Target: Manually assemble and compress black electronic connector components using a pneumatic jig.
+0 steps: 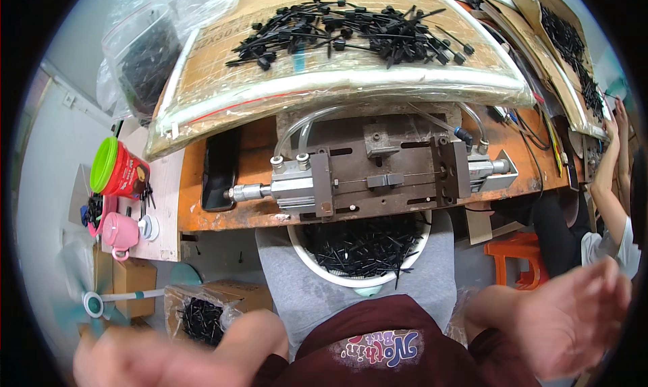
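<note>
My left hand [169, 356] is low at the left, smeared by motion, and its fingers cannot be made out. At the lower right my right hand [574, 313] is raised, blurred but open, with nothing visible in it. Both are apart from the bench. Between them, on my lap, a white round basin [337, 279] holds many thin black plastic pieces [358, 245]. Ahead stands a metal fixture [388, 198] with a pneumatic cylinder [293, 184] on the left and another [480, 168] on the right. A small block [383, 180] sits at its middle.
Black stemmed parts [351, 33] are heaped on a plastic-wrapped cardboard sheet [223, 110] above the fixture. A red bucket [128, 171] and pink cup [120, 232] stand left. A fan [94, 305] and an open box [236, 296] are lower left; another person's arm [604, 184] and an orange stool [516, 255] are right.
</note>
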